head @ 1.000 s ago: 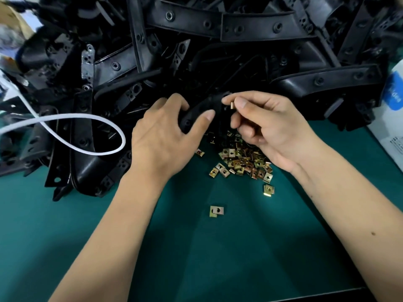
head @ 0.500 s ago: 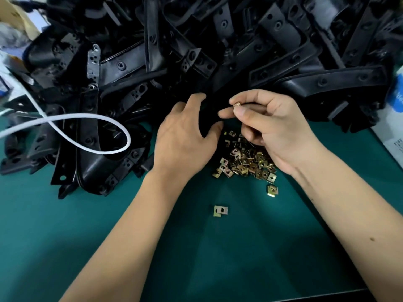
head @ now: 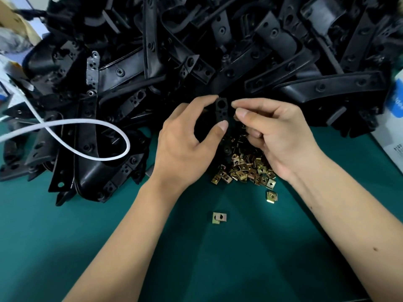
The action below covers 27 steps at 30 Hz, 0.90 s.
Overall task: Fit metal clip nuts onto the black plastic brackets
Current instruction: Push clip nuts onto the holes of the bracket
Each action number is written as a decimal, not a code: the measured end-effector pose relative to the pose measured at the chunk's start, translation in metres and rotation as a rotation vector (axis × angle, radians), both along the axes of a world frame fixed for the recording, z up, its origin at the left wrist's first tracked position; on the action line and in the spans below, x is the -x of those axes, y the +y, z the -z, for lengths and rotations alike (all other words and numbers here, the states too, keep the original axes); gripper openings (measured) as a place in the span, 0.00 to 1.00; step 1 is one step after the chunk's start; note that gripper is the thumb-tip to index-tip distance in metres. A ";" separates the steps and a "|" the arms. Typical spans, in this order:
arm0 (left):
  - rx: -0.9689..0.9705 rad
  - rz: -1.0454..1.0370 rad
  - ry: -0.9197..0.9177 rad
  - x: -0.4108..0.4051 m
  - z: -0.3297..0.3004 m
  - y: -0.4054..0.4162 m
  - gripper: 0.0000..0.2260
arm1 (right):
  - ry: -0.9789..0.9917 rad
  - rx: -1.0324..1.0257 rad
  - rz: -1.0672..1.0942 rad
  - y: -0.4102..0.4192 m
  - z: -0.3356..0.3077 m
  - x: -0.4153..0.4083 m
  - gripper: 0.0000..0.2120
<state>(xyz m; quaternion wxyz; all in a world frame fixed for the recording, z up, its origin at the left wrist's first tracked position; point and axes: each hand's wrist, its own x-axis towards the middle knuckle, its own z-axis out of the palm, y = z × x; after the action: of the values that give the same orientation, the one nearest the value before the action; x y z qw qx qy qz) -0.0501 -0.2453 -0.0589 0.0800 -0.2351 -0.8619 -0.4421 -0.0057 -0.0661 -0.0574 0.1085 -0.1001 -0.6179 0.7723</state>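
One bracket tab (head: 221, 111) upright, holed end uppermost.

The right hand (head: 281, 136) hides whatever its fingertips pinch; the bracket pile (head: 218, 51) runs past the top edge.

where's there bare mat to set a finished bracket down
Bare green mat lies near-left, between the left forearm and the bracket pile. Between the forearms, only one stray nut lies. The far side is crowded with brackets; the nut heap fills the space under the hands.
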 end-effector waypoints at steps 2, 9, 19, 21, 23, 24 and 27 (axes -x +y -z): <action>0.004 0.016 0.009 -0.001 0.000 0.002 0.21 | 0.004 -0.017 0.042 -0.001 0.001 0.001 0.06; 0.007 0.008 0.037 -0.002 -0.001 0.002 0.22 | -0.008 -0.087 0.097 -0.003 0.003 0.002 0.04; -0.011 0.030 0.030 0.000 0.002 0.002 0.23 | 0.080 -0.159 0.068 -0.001 0.001 0.003 0.05; -0.029 0.023 0.022 -0.001 0.002 0.002 0.24 | 0.090 -0.143 0.063 -0.003 0.002 0.002 0.05; -0.031 0.014 0.028 -0.001 0.001 0.002 0.24 | 0.089 -0.124 0.053 -0.003 0.002 0.002 0.04; -0.028 0.013 0.028 -0.001 0.001 0.002 0.25 | 0.085 -0.117 0.045 -0.003 0.002 0.002 0.05; -0.027 0.043 0.011 -0.002 0.001 0.003 0.25 | 0.077 -0.095 0.000 0.000 0.000 0.002 0.05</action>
<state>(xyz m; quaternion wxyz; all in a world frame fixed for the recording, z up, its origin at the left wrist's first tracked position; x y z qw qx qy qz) -0.0486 -0.2425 -0.0595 0.0786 -0.2550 -0.8501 -0.4539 -0.0073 -0.0659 -0.0576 0.1368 -0.0653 -0.6494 0.7452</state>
